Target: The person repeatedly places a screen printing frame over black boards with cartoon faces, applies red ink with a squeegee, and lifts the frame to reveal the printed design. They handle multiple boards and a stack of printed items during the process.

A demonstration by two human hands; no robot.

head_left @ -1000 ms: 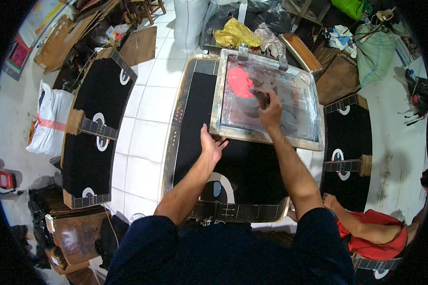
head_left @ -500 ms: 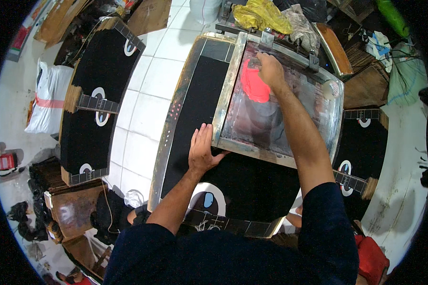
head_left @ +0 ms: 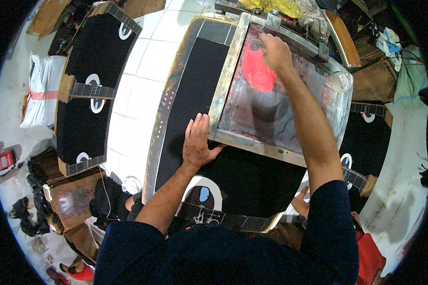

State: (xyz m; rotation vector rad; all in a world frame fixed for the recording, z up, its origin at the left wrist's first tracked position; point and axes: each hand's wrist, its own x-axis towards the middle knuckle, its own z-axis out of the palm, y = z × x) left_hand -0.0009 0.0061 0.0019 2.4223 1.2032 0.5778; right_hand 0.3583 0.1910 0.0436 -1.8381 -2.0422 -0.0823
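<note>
Framed screen [head_left: 227, 85] at 2 o'clock from centre, pink paste [head_left: 259, 73] on it. My right hand [head_left: 275, 53], 1 o'clock — fingers curled round a dark tool [head_left: 257, 45], mostly hidden, just above the paste. My left hand [head_left: 196, 142], just toward 9 — grasping nothing, fingers straight on black sheet [head_left: 195, 85], beside the screen's corner. Black panels [head_left: 100, 47] at 10 and 3.
</note>
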